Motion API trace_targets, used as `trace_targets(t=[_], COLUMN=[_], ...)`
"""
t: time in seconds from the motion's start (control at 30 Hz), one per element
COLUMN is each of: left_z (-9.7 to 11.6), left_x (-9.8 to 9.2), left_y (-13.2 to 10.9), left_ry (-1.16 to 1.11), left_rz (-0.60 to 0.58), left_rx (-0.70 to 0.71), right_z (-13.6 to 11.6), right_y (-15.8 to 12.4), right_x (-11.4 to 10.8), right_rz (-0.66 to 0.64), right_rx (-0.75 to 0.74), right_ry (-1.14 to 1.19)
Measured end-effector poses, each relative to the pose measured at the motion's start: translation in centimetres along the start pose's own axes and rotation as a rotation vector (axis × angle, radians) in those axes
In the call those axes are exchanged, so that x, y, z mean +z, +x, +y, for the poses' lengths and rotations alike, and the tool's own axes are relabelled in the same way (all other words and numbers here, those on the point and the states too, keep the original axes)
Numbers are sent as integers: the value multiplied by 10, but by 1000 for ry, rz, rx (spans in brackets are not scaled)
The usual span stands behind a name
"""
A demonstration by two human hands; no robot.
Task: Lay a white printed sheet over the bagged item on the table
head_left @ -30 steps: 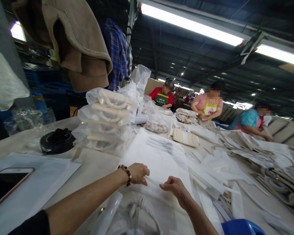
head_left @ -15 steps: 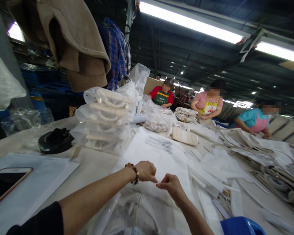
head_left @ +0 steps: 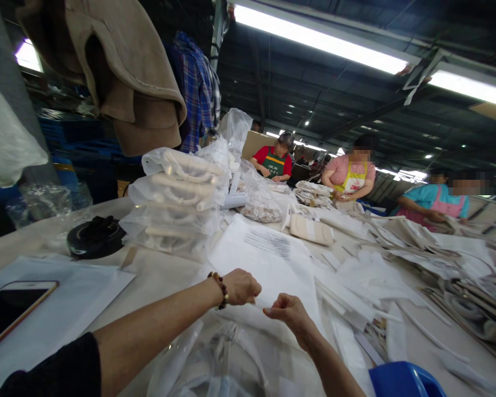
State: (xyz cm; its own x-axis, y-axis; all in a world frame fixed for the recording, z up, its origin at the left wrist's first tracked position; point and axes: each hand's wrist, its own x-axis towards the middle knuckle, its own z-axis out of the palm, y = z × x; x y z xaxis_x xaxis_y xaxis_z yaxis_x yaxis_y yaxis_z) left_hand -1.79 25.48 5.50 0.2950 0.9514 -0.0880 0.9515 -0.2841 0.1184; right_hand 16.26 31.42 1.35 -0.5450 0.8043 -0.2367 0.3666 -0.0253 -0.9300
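Head view, both hands, left (head_left: 242, 286), right (head_left: 287, 310), still pinching white bag (head_left: 268, 264) edge, lifted slightly since

This is a factory packing hall. Long fluorescent tube lights (head_left: 326, 41) hang from a dark, girdered roof. One long desk (head_left: 157, 275) runs down the room, strewn with white paper sleeves (head_left: 367, 275) and a stack of bagged goods (head_left: 177, 204). Three aproned workers (head_left: 351, 176) stand along its far side, sorting. Jackets (head_left: 119, 71) hang from a post.
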Motion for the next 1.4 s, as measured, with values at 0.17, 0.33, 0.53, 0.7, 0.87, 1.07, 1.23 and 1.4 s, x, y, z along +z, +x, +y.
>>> trace_targets(t=[0.17,0.33,0.53,0.7,0.87,1.07,1.23,1.4], left_z=[-10,-7,-1,-1,-11,-52,-72,-74], left_x=[4,3,1,0,1,6,14,18], left_y=[-8,-10,-10,-13,-22,-51,-70,-83], left_ry=[116,153,179,197,186,133,-21,-322], left_rz=[5,73,108,113,117,130,254,411], left_rx=[9,14,11,21,-7,-223,-513,-774], right_z=[-3,-15,-29,-31,-15,22,37,33], right_y=[-5,-7,-13,-13,-16,-45,-63,-69], right_x=[-1,15,38,39,15,-34,-47,-47], right_rz=[-28,6,111,132,140,232,303,497], right_rx=[-42,-173,-381,-422,-396,-294,-257,-219], right_ry=[-99,-375,-855,-1123,-1295,-1353,-1276,-1080])
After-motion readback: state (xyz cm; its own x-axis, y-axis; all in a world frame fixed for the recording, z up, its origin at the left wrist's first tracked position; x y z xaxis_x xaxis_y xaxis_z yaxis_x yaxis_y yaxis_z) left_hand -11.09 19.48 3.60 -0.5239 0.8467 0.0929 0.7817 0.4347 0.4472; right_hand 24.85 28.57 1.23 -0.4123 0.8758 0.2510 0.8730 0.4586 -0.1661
